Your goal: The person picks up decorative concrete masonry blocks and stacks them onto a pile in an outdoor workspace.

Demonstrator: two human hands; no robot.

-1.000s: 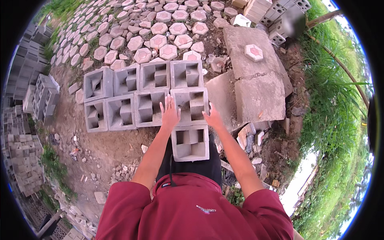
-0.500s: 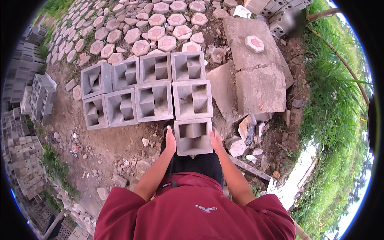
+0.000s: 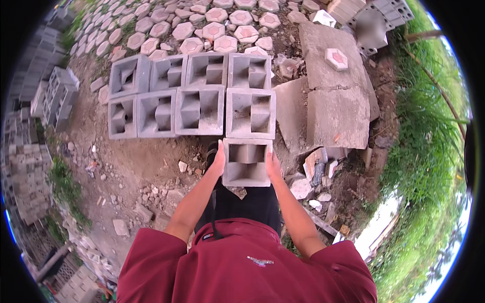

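A grey hollow concrete block [image 3: 246,174] is held between my two hands in front of my legs, its open cavities facing up. My left hand [image 3: 220,159] presses flat against its left side, fingers pointing forward. On the opposite side, my right hand [image 3: 273,164] grips in the same way. The held block's far edge meets or nearly meets the near edge of a standing concrete block [image 3: 250,134], the rightmost in the nearer of two rows. Whether the held block touches the ground is hidden.
Beyond the blocks lie many hexagonal pavers [image 3: 213,31]. Broken concrete slabs [image 3: 338,118] lie to the right, with rubble [image 3: 301,188] nearer me. More blocks are stacked at the left [image 3: 58,98] and far right [image 3: 389,12]. Grass [image 3: 419,141] grows along the right edge.
The surroundings have shifted slightly up and to the right in the picture. My hands still hold the block at the same end of the row, with little visible change between them.
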